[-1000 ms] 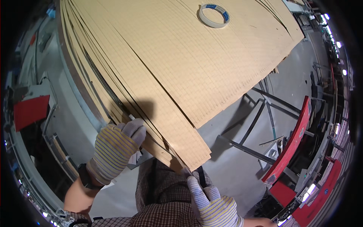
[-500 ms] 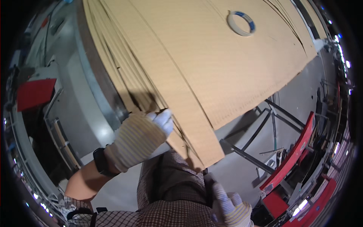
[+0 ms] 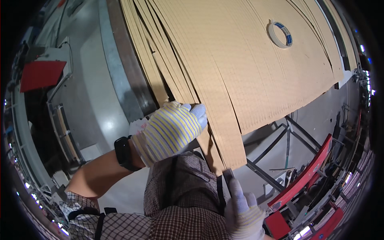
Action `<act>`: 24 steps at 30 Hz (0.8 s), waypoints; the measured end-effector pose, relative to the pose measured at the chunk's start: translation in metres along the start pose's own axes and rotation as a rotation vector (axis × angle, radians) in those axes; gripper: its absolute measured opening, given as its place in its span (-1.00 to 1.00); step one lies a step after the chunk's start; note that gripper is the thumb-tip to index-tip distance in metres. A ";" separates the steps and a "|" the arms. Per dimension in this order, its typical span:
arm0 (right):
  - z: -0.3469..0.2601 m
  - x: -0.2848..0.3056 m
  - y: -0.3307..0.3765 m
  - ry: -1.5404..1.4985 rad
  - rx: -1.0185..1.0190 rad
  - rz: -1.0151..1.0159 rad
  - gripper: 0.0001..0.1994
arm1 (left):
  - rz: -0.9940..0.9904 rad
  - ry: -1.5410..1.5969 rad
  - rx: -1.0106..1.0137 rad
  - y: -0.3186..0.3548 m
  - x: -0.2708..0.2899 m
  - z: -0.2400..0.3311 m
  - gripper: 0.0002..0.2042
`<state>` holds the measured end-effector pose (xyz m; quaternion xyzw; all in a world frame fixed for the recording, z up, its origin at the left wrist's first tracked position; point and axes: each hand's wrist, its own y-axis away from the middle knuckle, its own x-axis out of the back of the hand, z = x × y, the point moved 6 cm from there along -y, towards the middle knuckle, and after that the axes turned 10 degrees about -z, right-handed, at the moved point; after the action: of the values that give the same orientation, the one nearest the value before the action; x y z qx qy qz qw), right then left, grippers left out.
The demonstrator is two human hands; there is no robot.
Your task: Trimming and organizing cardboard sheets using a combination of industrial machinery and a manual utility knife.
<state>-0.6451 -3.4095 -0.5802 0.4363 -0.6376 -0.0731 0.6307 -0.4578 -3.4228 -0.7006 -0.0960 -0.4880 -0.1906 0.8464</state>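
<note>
A large stack of tan cardboard (image 3: 260, 76) with long lengthwise slits spreads in front of me, several narrow strips along its left side. My left hand (image 3: 172, 128), in a striped knit glove, is closed over the near part of these strips, its fingers curled round an edge. The longest cardboard strip (image 3: 230, 146) juts toward me past the sheet's near edge. My right hand (image 3: 244, 214), gloved alike, is closed on a dark flat blade-like tool (image 3: 229, 178), index finger laid along it. The tool's tip meets the strip's near end; its handle is hidden in my palm.
A roll of tape (image 3: 281, 35) lies on the cardboard at far right. A metal table edge (image 3: 120, 68) runs along the left. Dark metal frame legs (image 3: 268, 146) and a curved red panel (image 3: 306, 176) stand at lower right. A red board (image 3: 42, 76) sits at far left.
The cardboard and tape roll appear farther right as the view has shifted. My right hand has raised the tool slightly to the strip's end. My left hand keeps hold of the strips.
</note>
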 end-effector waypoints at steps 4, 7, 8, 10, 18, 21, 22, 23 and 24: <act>-0.016 0.000 -0.016 0.057 -0.028 0.037 -0.39 | -0.042 0.072 0.030 -0.027 0.018 0.004 -0.59; -0.024 0.005 -0.011 -0.064 0.063 0.020 -0.39 | 0.210 0.037 0.017 0.003 0.008 -0.008 -0.64; -0.016 0.007 -0.008 -0.127 0.088 0.021 -0.39 | 0.223 0.034 0.013 -0.001 0.013 -0.004 -0.64; -0.008 0.008 -0.001 -0.178 0.120 0.028 -0.39 | -0.114 -0.077 0.189 -0.013 0.005 -0.005 -0.65; -0.007 -0.022 0.006 0.080 -0.002 0.043 -0.44 | -0.026 0.223 0.363 -0.016 0.003 -0.018 -0.70; -0.009 -0.042 -0.039 0.048 0.101 0.226 -0.56 | -0.018 0.191 0.332 -0.019 -0.004 -0.016 -0.77; -0.009 -0.041 -0.053 0.022 0.138 0.279 -0.60 | -0.018 0.181 0.306 -0.021 -0.005 -0.015 -0.80; -0.007 -0.036 -0.068 0.033 0.135 0.280 -0.60 | -0.091 0.155 0.258 -0.030 -0.005 -0.012 -0.83; -0.011 -0.027 -0.080 0.036 0.193 0.321 -0.62 | -0.085 0.158 0.262 -0.034 -0.004 -0.011 -0.83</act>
<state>-0.6030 -3.4360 -0.6494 0.3884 -0.6919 0.0978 0.6007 -0.4656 -3.4566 -0.7102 0.0511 -0.4441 -0.1680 0.8786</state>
